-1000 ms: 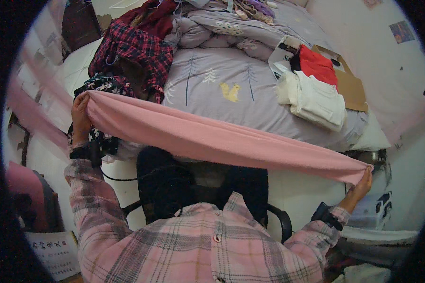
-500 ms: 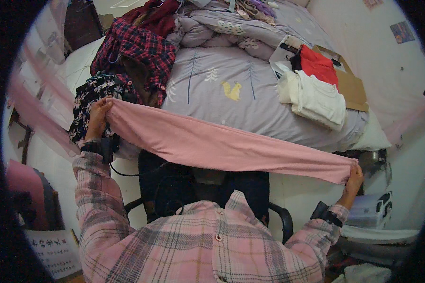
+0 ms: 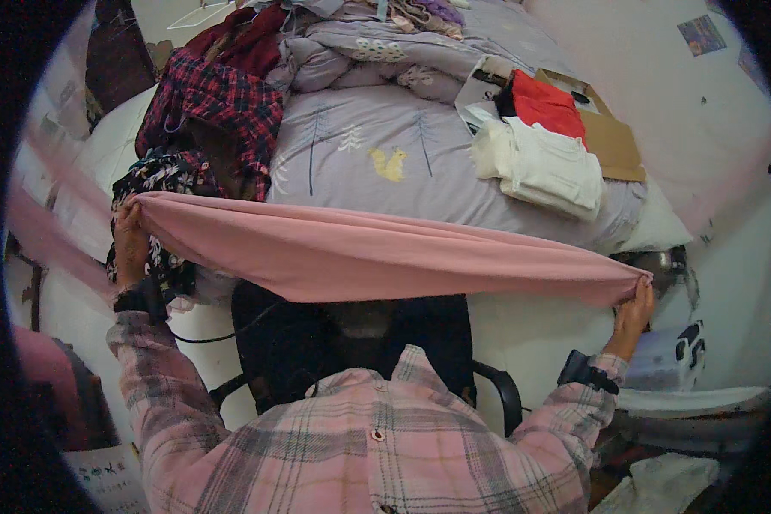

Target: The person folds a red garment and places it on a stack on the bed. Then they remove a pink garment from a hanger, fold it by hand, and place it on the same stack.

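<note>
A long pink cloth is stretched across in front of me, taut along its upper edge and sagging in soft folds below. My left hand pinches its left end, beside a dark floral garment. At the opposite end, my right hand is closed on the other corner, a little lower than the left. The cloth hangs over the near edge of the bed and above my lap. What kind of garment it is does not show.
Past the cloth lies a bed with a grey patterned sheet. A red-and-black checked shirt is heaped on its left. Folded white clothes and a red garment sit by an open cardboard box. A chair armrest is near my right arm.
My hands have spread farther apart, and the pink cloth now runs wider and more level. The view has shifted, so the bed and clothes appear farther left.
</note>
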Demonstrator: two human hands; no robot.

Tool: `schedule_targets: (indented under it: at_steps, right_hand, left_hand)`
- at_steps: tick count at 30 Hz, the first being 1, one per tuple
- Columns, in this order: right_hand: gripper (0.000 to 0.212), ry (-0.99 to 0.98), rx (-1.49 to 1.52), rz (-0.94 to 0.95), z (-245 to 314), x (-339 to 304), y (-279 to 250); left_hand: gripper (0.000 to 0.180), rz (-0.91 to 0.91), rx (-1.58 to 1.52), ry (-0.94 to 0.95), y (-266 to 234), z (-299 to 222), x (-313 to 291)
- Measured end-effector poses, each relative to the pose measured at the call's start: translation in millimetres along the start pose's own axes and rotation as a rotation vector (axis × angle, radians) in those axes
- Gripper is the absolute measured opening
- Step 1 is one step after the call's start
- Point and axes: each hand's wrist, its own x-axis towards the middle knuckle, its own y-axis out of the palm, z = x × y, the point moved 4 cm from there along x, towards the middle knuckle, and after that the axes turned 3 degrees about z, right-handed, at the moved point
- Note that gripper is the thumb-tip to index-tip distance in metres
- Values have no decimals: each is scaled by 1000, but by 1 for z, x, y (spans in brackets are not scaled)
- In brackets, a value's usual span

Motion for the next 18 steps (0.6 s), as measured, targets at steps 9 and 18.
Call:
schedule_targets:
  at_steps: [9, 18]
  right_hand:
    - [29, -177, 183, -28, 23, 10, 13]
    - [27, -161, -110, -80, 27, 6, 23]
  left_hand:
    - [31, -38, 35, -53, -12, 0, 10]
    - [35, -5, 494, 61, -23, 1, 11]
